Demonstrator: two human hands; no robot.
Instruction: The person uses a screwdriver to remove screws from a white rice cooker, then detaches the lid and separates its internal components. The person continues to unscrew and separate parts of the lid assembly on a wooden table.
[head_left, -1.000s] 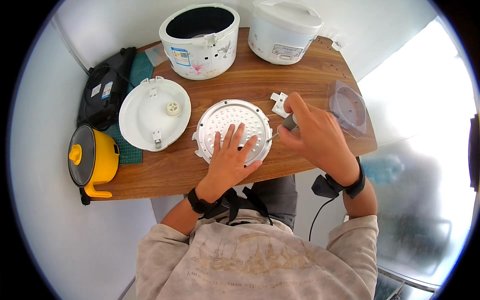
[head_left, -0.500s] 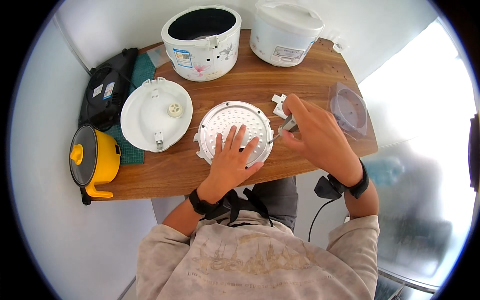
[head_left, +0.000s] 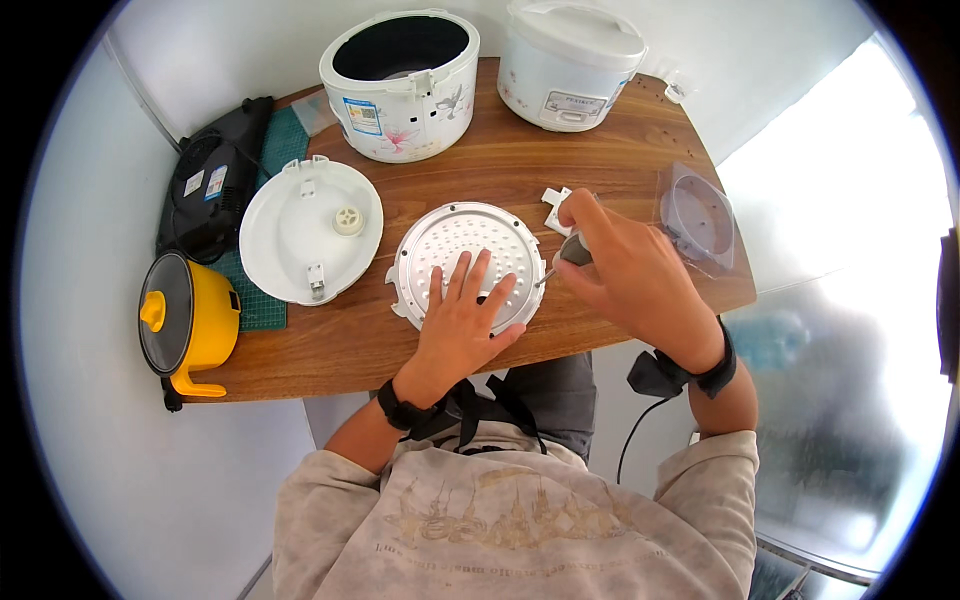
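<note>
A round metal plate with small raised dimples (head_left: pixel 455 225) lies on the table in front of me, set in a white rim with notched tabs. My left hand (head_left: pixel 462 318) rests on it, palm down, fingers spread across its near half. In my right hand (head_left: pixel 632 270) is a screwdriver (head_left: pixel 574 250), its handle gripped between thumb and fingers. The screwdriver is tilted, and its tip meets the plate's right edge. Just beyond that hand lies a small white plastic bracket (head_left: pixel 556 210), partly covered by it.
To the left lies a white cooker lid shell (head_left: pixel 290 250) holding a round cap (head_left: pixel 348 221). An open rice cooker body (head_left: pixel 405 115) and a closed rice cooker (head_left: pixel 570 70) stand behind. A yellow pot (head_left: pixel 205 320), black appliance (head_left: pixel 210 185), green mat (head_left: pixel 265 308) and clear plastic case (head_left: pixel 698 215) flank them.
My right hand has turned slightly around the screwdriver handle, while the tip stays at the plate's edge. My left hand remains on the plate. The whole view has shifted very slightly.
</note>
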